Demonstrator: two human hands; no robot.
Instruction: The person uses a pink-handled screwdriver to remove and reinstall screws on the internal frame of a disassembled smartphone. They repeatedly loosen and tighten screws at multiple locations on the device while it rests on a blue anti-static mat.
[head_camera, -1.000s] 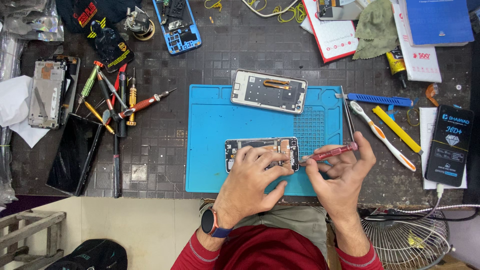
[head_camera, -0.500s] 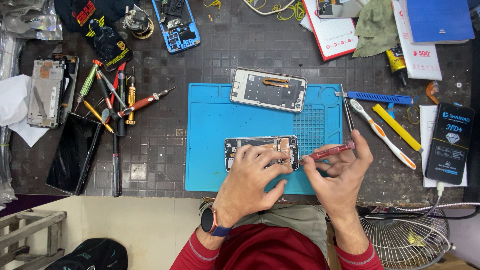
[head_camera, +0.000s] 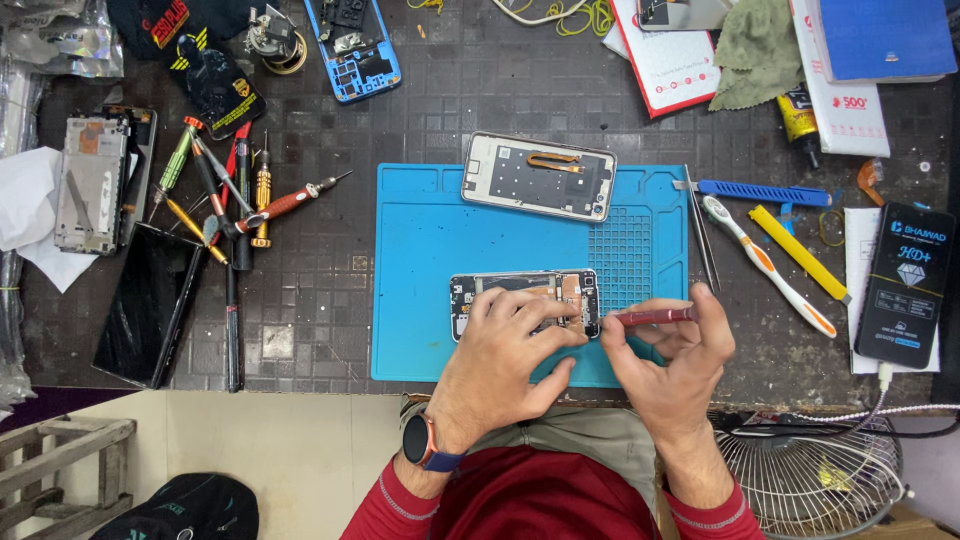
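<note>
An opened phone (head_camera: 520, 288) lies face down on a blue work mat (head_camera: 430, 260), its circuit boards exposed. My left hand (head_camera: 505, 355) rests on top of the phone and presses it down, covering its lower half. My right hand (head_camera: 665, 365) pinches a red-handled screwdriver (head_camera: 655, 316) held nearly level, its tip at the phone's right end. A removed phone back frame (head_camera: 538, 176) with a copper strip lies at the mat's far edge.
Several screwdrivers (head_camera: 235, 200) lie left of the mat, beside a dark screen panel (head_camera: 150, 300) and a dismantled phone (head_camera: 95, 180). Tweezers (head_camera: 700, 235), a blue tool (head_camera: 765, 192), a toothbrush (head_camera: 765, 262) and a yellow pry bar (head_camera: 800, 252) lie on the right. A fan (head_camera: 810, 470) stands at lower right.
The screwdriver has tilted from slanting upward to nearly level. My hands and the phone stay in the same place.
</note>
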